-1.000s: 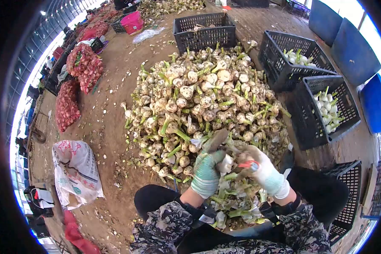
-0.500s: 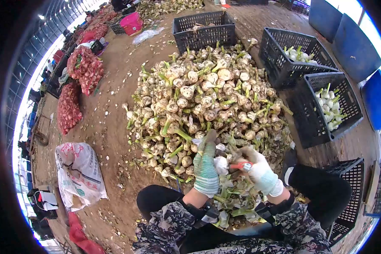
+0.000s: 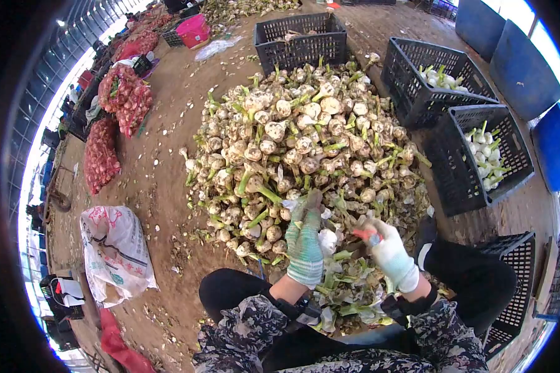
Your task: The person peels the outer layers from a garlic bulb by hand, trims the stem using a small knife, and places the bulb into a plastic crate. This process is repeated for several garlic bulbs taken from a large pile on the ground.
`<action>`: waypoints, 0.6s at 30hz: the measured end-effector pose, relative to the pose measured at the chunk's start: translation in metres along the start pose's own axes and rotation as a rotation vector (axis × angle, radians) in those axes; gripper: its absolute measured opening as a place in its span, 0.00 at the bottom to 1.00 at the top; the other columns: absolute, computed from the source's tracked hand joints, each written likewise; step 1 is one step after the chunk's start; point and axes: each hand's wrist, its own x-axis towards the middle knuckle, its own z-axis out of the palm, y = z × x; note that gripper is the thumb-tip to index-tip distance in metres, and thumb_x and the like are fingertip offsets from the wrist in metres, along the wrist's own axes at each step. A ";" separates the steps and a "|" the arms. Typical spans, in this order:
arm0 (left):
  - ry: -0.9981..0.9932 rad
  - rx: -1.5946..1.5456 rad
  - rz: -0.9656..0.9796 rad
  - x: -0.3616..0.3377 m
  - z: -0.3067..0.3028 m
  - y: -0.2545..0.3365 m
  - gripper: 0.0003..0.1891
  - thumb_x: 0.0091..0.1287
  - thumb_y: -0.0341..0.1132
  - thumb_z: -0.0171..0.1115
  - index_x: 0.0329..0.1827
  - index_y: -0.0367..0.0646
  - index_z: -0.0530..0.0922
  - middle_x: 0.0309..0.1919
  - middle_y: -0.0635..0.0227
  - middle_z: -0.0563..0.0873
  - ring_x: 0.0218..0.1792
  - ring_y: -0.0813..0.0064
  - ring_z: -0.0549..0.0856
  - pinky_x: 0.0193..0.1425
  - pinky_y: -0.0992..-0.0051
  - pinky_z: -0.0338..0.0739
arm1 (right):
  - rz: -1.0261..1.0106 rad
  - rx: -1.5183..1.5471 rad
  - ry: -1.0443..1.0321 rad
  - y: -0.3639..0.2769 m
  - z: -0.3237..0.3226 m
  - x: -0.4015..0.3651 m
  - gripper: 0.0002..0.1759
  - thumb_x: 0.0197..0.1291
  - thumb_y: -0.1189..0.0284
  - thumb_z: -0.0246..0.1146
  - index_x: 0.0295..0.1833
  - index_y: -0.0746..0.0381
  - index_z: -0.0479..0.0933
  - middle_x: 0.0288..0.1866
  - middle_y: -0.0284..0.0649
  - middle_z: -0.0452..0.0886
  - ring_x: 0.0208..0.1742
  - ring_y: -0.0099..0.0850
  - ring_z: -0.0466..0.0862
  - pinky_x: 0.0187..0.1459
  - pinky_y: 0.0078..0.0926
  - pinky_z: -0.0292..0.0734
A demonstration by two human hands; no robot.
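My left hand [image 3: 305, 242], in a green-and-white striped glove, is closed around a garlic bulb [image 3: 327, 240] whose white side shows at the palm's right edge. In a pale glove, my right hand [image 3: 389, 253] grips a small knife with a red handle [image 3: 366, 235], a short way right of the bulb; its blade I cannot make out. Beyond both hands rises a big heap of soil-stained garlic [image 3: 305, 143] with green stem stubs. Loose peelings and cut leaves [image 3: 348, 289] lie below the hands, between my knees.
Two black crates [image 3: 417, 96] [image 3: 473, 186] at the right contain cleaned white garlic. Another black crate [image 3: 302, 53] stands behind the heap. At the left lie a white sack [image 3: 118, 258] and red mesh bags [image 3: 102, 155]. A pink bucket [image 3: 194, 30] is farther back.
My right hand has moved right with the knife, away from the garlic bulb, opening a gap between them. The left hand stays nearly in place, still holding the bulb.
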 end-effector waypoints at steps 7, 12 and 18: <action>-0.176 0.205 0.141 -0.005 0.003 0.011 0.22 0.61 0.29 0.47 0.61 0.37 0.64 0.58 0.64 0.70 0.48 0.79 0.72 0.52 0.77 0.67 | 0.162 0.388 -0.165 -0.048 0.014 -0.013 0.21 0.55 0.66 0.61 0.47 0.71 0.68 0.40 0.42 0.77 0.40 0.24 0.76 0.42 0.21 0.72; -0.439 0.509 0.334 -0.010 -0.001 0.027 0.27 0.60 0.35 0.48 0.63 0.37 0.62 0.58 0.62 0.70 0.44 0.78 0.73 0.47 0.77 0.68 | 0.136 0.119 -0.366 -0.057 0.007 -0.004 0.25 0.55 0.62 0.62 0.50 0.70 0.67 0.41 0.39 0.77 0.44 0.23 0.76 0.42 0.19 0.72; -0.621 0.545 0.360 -0.013 -0.007 0.031 0.27 0.62 0.41 0.47 0.63 0.37 0.62 0.58 0.60 0.70 0.46 0.69 0.74 0.49 0.73 0.68 | 0.312 0.399 -0.569 -0.057 -0.011 -0.011 0.26 0.54 0.62 0.63 0.51 0.70 0.68 0.42 0.39 0.77 0.43 0.24 0.76 0.42 0.24 0.73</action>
